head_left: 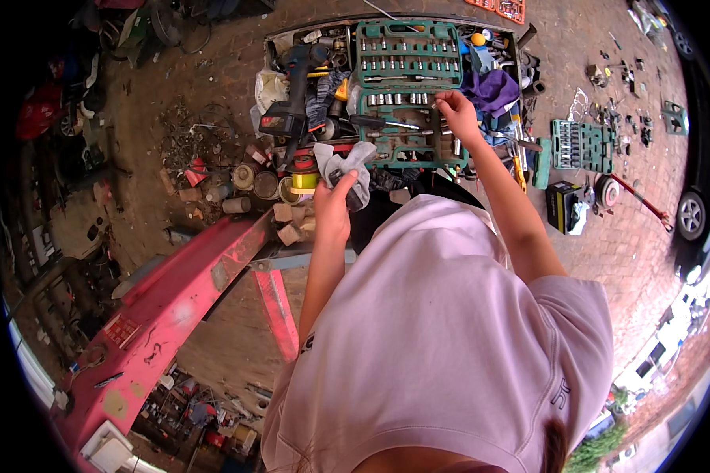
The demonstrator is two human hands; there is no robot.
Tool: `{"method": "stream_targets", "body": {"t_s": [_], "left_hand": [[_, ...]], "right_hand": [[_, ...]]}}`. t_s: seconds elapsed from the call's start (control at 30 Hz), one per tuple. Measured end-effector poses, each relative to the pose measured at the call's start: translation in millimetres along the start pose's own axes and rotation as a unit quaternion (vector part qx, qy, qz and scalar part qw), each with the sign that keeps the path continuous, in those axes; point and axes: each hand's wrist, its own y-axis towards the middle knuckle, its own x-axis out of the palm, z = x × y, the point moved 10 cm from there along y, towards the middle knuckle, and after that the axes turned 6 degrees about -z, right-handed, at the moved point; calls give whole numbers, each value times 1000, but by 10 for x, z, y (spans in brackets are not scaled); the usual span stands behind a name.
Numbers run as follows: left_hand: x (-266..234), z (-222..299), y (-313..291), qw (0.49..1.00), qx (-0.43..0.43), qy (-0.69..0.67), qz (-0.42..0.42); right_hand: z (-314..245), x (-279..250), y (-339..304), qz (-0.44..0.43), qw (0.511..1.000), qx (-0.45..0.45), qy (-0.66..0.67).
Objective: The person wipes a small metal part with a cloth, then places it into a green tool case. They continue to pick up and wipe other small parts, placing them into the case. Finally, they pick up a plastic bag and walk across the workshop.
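A crumpled grey cloth (360,161) is bunched in my left hand (336,206), in front of the open tool case. What the cloth may wrap is hidden. My right hand (459,117) is over the right part of the green socket case (409,71), its fingers pinched together at the end of a row of silver sockets (394,99). Anything between those fingertips is too small to make out. A ratchet with a dark handle (368,121) lies across the case's lower half, left of my right hand. More sockets and bits fill the lid.
A cordless impact wrench (296,79) lies left of the case, a purple cloth (493,92) right of it. Rolls of tape (304,180) and wooden blocks (289,233) sit near my left hand. A pink steel beam (173,307) runs along the left. Another socket case (582,147) lies on the ground.
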Motion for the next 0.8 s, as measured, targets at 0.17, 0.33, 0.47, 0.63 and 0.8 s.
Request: {"method": "stream_targets", "body": {"t_s": [0.17, 0.33, 0.47, 0.63, 0.8], "left_hand": [[-23, -56, 8, 1000, -14, 4, 9], [38, -98, 53, 1000, -23, 13, -17], [194, -69, 103, 998, -7, 40, -41], [437, -8, 72, 990, 15, 121, -70], [348, -32, 61, 995, 31, 83, -49]], "right_hand": [[-137, 94, -170, -55, 978, 85, 182], [-591, 337, -409, -143, 959, 94, 224], [-934, 573, -607, -187, 957, 68, 209], [-1279, 1097, -949, -282, 949, 7, 139], [-1381, 1109, -1004, -230, 964, -47, 127]]}}
